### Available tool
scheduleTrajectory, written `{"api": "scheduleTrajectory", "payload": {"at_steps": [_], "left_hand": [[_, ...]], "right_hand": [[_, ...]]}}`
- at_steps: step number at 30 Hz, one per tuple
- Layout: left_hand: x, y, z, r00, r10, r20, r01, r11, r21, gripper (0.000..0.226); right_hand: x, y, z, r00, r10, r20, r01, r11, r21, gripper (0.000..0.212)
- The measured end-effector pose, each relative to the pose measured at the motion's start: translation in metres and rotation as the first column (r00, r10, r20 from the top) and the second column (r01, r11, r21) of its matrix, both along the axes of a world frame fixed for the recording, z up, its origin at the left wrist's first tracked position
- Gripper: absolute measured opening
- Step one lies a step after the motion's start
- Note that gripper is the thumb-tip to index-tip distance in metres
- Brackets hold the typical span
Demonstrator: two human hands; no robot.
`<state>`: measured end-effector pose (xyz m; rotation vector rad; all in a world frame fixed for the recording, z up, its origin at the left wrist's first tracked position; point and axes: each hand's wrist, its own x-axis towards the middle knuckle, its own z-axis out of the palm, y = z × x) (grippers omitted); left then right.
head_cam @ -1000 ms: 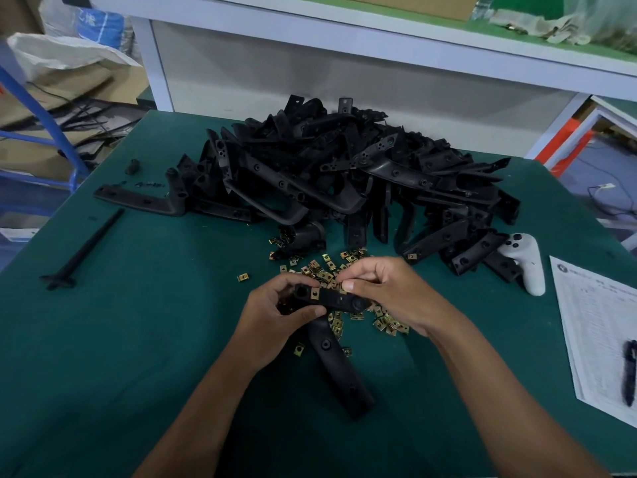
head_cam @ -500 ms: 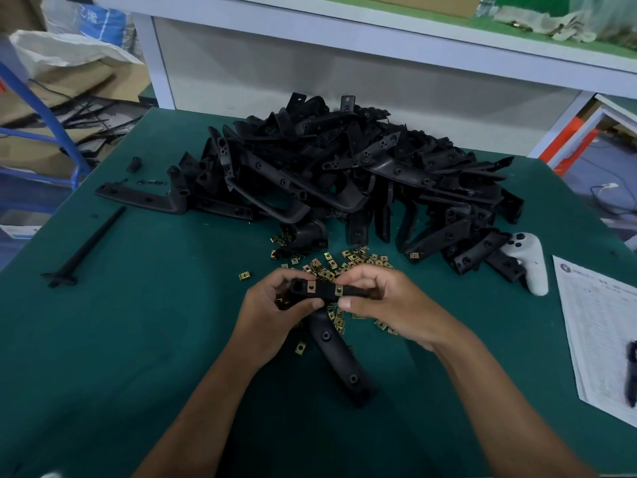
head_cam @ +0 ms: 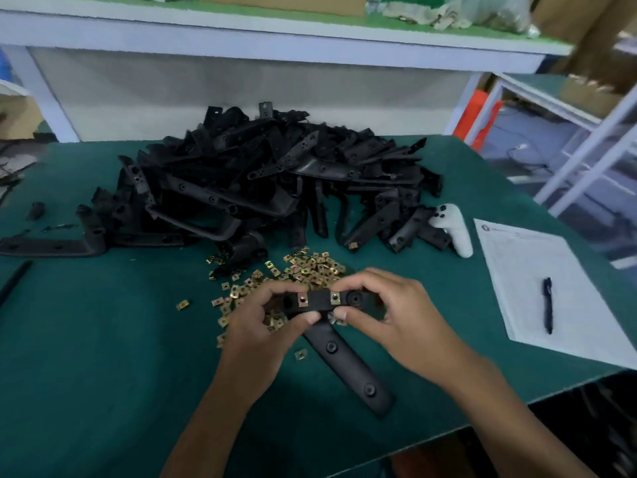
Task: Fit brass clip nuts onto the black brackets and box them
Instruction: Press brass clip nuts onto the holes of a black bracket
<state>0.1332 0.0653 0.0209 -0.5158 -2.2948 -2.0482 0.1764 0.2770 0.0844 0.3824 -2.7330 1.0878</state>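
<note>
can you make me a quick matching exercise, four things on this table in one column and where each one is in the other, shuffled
Things:
1. pen
2. white controller
3. held bracket
4. loose clip nuts

Places:
A. gripped by left hand and right hand
B. scattered on green mat, in front of bracket pile
C. lying on paper sheet
D. against the pile's right edge

Pairs: 1-C, 2-D, 3-A, 4-B

Green-topped work table (head_cam: 86,374) in front, with a white-framed bench (head_cam: 241,29) topped in green close behind it and a pale panel under its shelf. Off to the right, white metal shelving (head_cam: 586,150) over a bluish floor (head_cam: 517,139), an orange object (head_cam: 479,115) beside its leg. Brown cardboard (head_cam: 586,29) at upper right.
</note>
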Motion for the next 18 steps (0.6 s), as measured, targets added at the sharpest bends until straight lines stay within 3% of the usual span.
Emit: {"api": "scheduleTrajectory", "payload": {"at_steps": [4, 7, 13, 18], "left_hand": [[0.017, 0.056, 0.021, 0.975, -0.16, -0.157, 0.149, 0.986, -0.078, 0.028], [0.036, 0.108, 0.032, 0.905, -0.332, -0.267, 0.317, 0.943, -0.099, 0.027], [0.101, 0.211, 0.042, 0.773, -0.546, -0.323, 0.544, 0.832, -0.106, 0.024], [0.14, 0.262, 0.041, 0.657, -0.692, -0.3, 0.663, 0.72, -0.207, 0.032]], "right_hand": [[0.055, 0.043, 0.018, 0.98, -0.186, -0.069, 0.189, 0.981, 0.037, 0.024], [0.109, 0.079, 0.028, 0.93, -0.354, -0.096, 0.361, 0.93, 0.07, 0.025], [0.221, 0.132, 0.038, 0.759, -0.624, -0.184, 0.647, 0.756, 0.104, 0.024], [0.279, 0.157, 0.031, 0.634, -0.75, -0.191, 0.774, 0.616, 0.15, 0.026]]}}
